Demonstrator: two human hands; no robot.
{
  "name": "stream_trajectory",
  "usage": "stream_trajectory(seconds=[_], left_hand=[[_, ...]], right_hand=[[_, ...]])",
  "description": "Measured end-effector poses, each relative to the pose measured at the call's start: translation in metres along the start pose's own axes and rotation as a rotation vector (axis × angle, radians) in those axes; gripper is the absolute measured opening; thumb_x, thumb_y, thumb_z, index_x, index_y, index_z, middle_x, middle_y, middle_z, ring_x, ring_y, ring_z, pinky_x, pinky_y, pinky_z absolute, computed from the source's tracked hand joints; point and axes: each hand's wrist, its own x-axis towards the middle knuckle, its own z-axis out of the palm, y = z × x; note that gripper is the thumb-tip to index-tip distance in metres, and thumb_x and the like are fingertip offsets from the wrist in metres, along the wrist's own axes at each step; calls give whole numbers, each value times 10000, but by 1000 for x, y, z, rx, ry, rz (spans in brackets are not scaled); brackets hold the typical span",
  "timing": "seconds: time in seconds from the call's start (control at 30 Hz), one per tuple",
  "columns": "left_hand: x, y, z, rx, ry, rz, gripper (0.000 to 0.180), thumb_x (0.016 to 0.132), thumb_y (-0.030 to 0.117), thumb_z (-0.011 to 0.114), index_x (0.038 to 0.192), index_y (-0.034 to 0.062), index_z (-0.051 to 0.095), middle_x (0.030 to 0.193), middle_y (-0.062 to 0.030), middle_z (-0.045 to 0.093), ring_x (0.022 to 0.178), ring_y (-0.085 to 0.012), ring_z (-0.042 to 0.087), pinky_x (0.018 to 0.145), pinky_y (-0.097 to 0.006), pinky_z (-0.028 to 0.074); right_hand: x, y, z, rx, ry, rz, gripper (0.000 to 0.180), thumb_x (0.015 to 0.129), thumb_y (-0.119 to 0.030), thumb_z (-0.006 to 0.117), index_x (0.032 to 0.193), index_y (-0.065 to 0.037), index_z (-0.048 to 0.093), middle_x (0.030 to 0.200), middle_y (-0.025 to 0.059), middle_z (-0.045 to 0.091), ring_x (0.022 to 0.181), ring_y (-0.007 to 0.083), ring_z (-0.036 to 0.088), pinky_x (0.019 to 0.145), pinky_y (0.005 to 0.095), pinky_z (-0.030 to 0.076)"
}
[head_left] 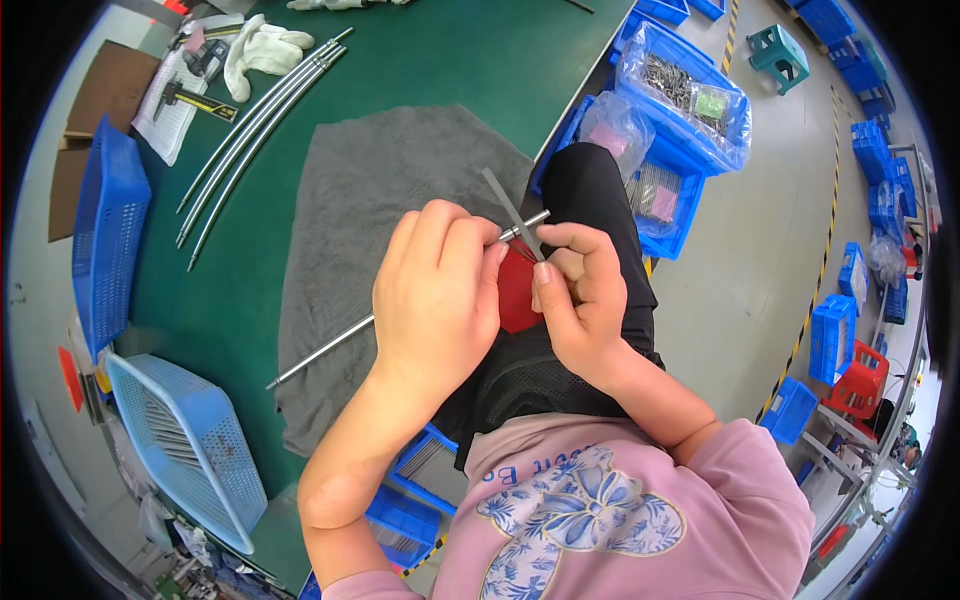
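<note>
The left hand [435, 290] curled knuckles-up, fingers clamped on a thin steel rod [320, 350] slanting over the grey cloth [370, 190], while the right hand [580, 295] pinched a flat grey file [510, 210] against the rod's tip — a red piece [515, 290], perhaps a pad, between them — clear bags [690, 100] lying in blue bins [670, 215] beyond.

The left hand [435, 290] covers the middle of the thin metal rod [318, 351] and most of a red piece [515, 290] behind it. The flat grey file's [510, 208] lower end vanishes between the right hand's [580, 295] fingers. What fills the bagged blue crates [690, 100] looks like small metal parts, too small to tell.
</note>
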Motion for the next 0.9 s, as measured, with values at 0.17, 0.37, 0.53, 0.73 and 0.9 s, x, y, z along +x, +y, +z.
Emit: stream_trajectory(seconds=[0.17,0.37,0.53,0.73,0.9], left_hand=[[-1,-1,4,12,27,8,168,711,-13,710,819,36,592,820,-79,552,723,-277,542,614,-382,455],[0,-2,5,-45,61,-36,157,687,-32,717,756,31,590,795,-78,547,699,-276,539,599,-374,454],[2,-3,4,-89,53,-15,162,685,-50,713,746,14,578,786,-84,541,691,-277,534,591,-375,446],[1,-4,3,-141,42,-28,174,686,-59,712,737,13,563,781,-86,531,687,-281,523,588,-378,435],[-2,-6,5,-160,45,-35,171,686,-66,704,749,14,567,789,-88,530,691,-285,517,590,-384,428]], right_hand=[[8,15,-2,-322,68,-354,292,823,86,582,1104,9,608,594,53,531,465,124,508,458,252,415],[1,21,-15,-615,45,-535,371,711,66,624,1072,-8,663,563,51,480,429,198,476,413,305,368],[20,9,-7,-531,47,-543,366,694,71,625,1046,-12,680,553,49,479,414,193,465,403,307,362],[21,-2,-11,-604,-4,-506,378,684,65,628,1051,-12,682,567,40,493,419,190,450,411,306,353],[-2,3,-25,-655,-46,-457,396,687,65,621,1071,-20,671,572,42,490,424,195,437,419,299,343]])
